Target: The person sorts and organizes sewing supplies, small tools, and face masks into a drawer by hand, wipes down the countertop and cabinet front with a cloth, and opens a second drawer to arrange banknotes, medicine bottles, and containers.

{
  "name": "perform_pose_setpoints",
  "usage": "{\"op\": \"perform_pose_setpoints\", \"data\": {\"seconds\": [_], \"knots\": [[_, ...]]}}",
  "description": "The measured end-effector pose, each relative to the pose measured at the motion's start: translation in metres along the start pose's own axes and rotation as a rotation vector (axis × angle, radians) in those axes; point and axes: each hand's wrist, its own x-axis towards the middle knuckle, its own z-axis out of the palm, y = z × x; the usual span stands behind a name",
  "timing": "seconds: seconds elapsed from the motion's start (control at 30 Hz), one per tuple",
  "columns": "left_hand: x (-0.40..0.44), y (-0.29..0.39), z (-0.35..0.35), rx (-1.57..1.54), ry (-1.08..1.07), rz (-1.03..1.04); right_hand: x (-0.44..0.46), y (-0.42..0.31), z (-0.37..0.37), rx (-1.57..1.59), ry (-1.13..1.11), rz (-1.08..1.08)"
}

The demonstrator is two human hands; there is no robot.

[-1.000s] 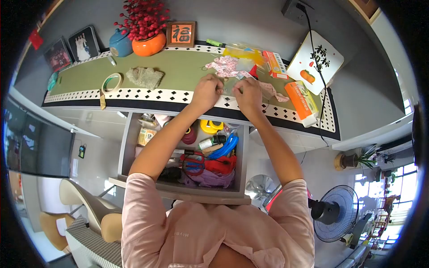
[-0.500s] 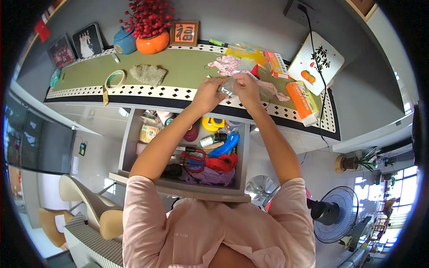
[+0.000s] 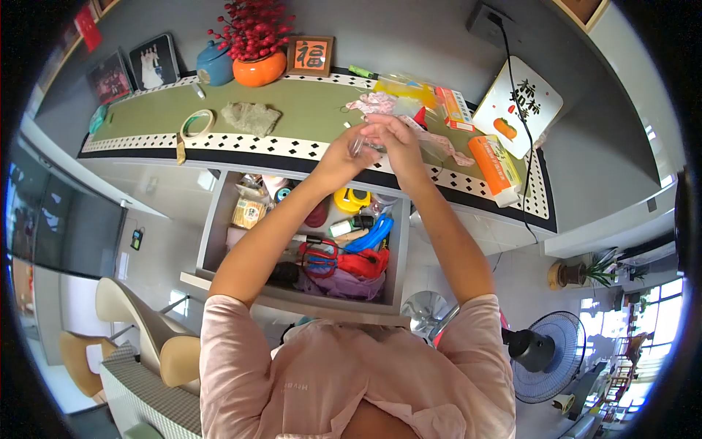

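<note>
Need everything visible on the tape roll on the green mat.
The tape roll is a pale cream ring, lying flat, its open centre showing the green mat. It reaches the patterned border. A tan strip runs from its near left side, possibly its loose end. No hand touches it; material and brand unclear.

Bright daylight floods in from the windows (image 3: 662,311) at right, blown out to white; glare streaks the floor (image 3: 157,192). Fisheye distortion bends the edges into black corners, and fine detail is soft.
</note>
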Motion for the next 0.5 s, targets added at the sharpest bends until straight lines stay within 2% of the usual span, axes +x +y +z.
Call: {"op": "perform_pose_setpoints", "data": {"seconds": [0.03, 0.07, 0.17, 0.27, 0.37, 0.5], "knots": [[-0.002, 0.001, -0.006, -0.051, -0.015, -0.034, 0.001, 0.007, 0.000, 0.001, -0.015, -0.052], [-0.003, 0.004, -0.014, -0.156, -0.016, -0.207, 0.000, 0.012, 0.000, 0.002, -0.029, -0.104], [-0.009, 0.017, -0.021, -0.353, 0.053, -0.262, -0.008, 0.002, 0.004, -0.476, 0.168, -0.200], [-0.017, 0.026, -0.020, -0.455, 0.100, -0.212, -0.010, 0.007, 0.003, -0.153, 0.028, -0.017], [-0.023, 0.028, -0.023, -0.458, 0.140, -0.242, -0.014, 0.005, 0.005, -0.114, 0.000, 0.078], [-0.029, 0.029, -0.033, -0.387, 0.174, -0.279, -0.019, -0.002, 0.007, -0.045, 0.016, 0.065]]}}
